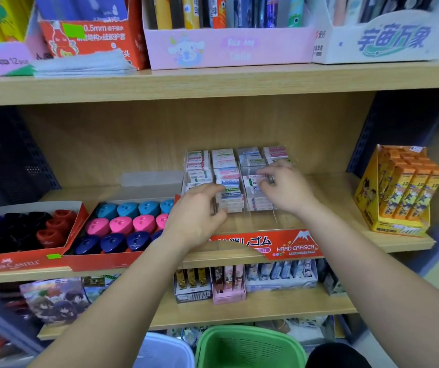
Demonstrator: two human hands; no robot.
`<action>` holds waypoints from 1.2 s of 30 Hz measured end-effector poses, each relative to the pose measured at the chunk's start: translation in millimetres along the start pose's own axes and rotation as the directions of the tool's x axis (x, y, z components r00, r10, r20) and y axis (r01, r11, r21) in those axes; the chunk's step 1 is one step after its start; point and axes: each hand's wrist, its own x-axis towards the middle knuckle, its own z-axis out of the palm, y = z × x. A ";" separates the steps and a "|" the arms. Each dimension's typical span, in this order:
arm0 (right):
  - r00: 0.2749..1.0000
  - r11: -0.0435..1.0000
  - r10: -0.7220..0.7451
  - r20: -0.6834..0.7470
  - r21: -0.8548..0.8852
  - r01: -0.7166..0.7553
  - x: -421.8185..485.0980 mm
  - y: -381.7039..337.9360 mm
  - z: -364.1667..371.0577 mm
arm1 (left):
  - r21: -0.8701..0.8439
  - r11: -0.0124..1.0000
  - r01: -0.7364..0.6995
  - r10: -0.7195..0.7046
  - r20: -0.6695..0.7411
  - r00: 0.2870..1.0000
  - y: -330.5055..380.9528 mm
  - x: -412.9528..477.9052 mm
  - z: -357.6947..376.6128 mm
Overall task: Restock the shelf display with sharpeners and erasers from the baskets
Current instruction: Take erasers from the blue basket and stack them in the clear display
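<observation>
Left hand (197, 216), fingers (209, 191) tight on the eraser stack (231, 194) — right hand (286, 193), fingers (267, 171) tight on one eraser (253, 181)

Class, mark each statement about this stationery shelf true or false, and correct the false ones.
1. The left hand and the right hand are both at the clear plastic display of boxed erasers. True.
2. The pink teardrop sharpeners lie between the light blue sharpeners and the dark blue sharpeners. True.
3. The green plastic basket stands on the top shelf. False: it is at the bottom of the view.
4. The orange and yellow cardboard display box stands left of that display. False: it stands to its right.
</observation>
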 end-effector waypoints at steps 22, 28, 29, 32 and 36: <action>0.527 0.964 -0.213 0.823 0.090 0.249 -253.9 -129.3 305.9 | 0.241 0.642 0.727 -0.695 0.583 0.420 -205.6 -385.5 89.9; 0.355 0.966 -0.081 0.931 -0.015 0.259 -266.9 -110.1 410.9 | 0.211 0.528 0.822 -0.722 0.621 0.304 -248.3 -423.4 168.0; 0.324 0.965 -0.060 0.944 -0.028 0.261 -267.5 -105.6 427.3 | 0.196 0.490 0.849 -0.725 0.632 0.273 -254.8 -430.8 185.0; 0.237 0.952 -0.015 0.971 -0.058 0.299 -267.9 -90.3 475.4 | 0.125 0.390 0.912 -0.728 0.649 0.222 -268.5 -448.0 232.5; 0.148 0.927 0.042 0.988 -0.093 0.363 -263.0 -81.7 524.5 | 0.028 0.291 0.956 -0.737 0.644 0.206 -282.4 -451.1 286.1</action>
